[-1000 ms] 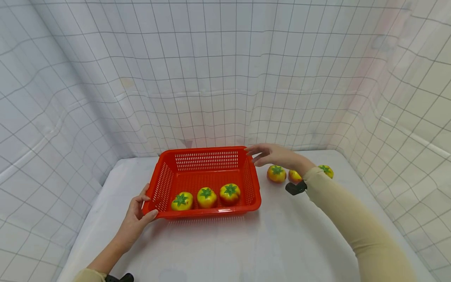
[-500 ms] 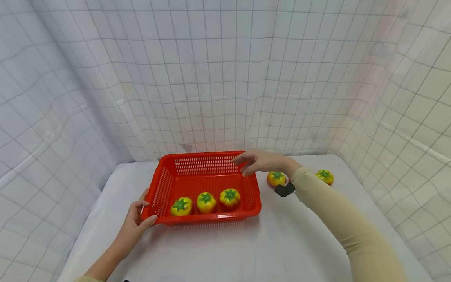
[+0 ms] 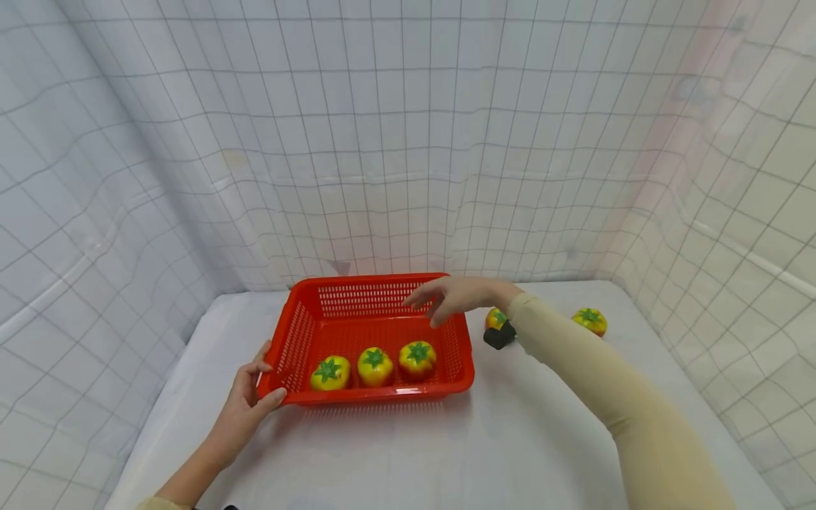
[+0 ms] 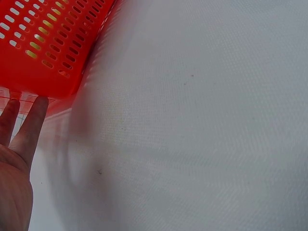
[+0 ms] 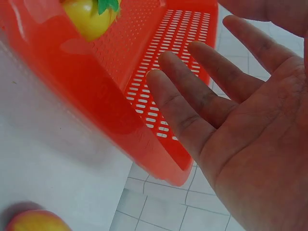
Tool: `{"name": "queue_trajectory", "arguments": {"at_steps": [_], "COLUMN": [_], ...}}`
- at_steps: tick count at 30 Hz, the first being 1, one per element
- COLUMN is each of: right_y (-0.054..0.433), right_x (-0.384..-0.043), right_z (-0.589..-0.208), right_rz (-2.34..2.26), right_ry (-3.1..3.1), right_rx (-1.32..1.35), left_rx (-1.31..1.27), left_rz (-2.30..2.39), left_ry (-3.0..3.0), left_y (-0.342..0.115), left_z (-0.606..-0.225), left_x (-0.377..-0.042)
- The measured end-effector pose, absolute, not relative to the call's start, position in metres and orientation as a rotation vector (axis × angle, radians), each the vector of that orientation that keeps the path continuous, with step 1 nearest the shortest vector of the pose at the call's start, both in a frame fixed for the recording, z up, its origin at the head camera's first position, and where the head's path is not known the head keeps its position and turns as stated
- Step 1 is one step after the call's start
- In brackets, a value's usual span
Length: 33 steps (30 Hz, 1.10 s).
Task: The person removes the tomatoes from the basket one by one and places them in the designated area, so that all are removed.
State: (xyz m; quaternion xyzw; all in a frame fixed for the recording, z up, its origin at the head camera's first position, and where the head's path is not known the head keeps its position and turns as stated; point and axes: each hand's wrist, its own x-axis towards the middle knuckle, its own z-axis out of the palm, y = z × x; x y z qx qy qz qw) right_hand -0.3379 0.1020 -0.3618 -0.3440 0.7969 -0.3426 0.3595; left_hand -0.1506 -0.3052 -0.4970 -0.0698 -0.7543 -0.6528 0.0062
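Red basket (image 3: pixel 363 328), 3 fruits (image 3: pixel 375 368) inside, left fingers (image 3: pixel 256 367) on rim (image 3: pixel 319 397), right fingers (image 3: pixel 425 290) above

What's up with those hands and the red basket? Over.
Left hand: holding red basket, near left corner. Right hand: empty, over its right side. Three yellow-red fruits inside; nothing visibly in the way.

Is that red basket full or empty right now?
Neither: the red basket is partly filled. Three yellow-red fruits sit in a row along its near side, and the part behind them is bare.
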Motion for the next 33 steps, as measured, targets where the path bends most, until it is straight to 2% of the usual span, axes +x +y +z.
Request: {"name": "queue_trajectory", "arguments": {"at_steps": [20,33], "right_y": [0.071,0.058], "right_x": [-0.355,-0.347], "right_z": [-0.376,-0.389], "right_rz": [-0.484,-0.176], "right_ry": [2.106,2.083], "right_rx": [-0.926,-0.909], "left_rx": [-0.272,-0.25], "left_rz": [-2.062,-2.056], "left_ry": [-2.316,-2.326], "left_y": [-0.306,-0.305], "left_z": [-0.497,-0.496], "left_x": [-0.154,-0.152]}}
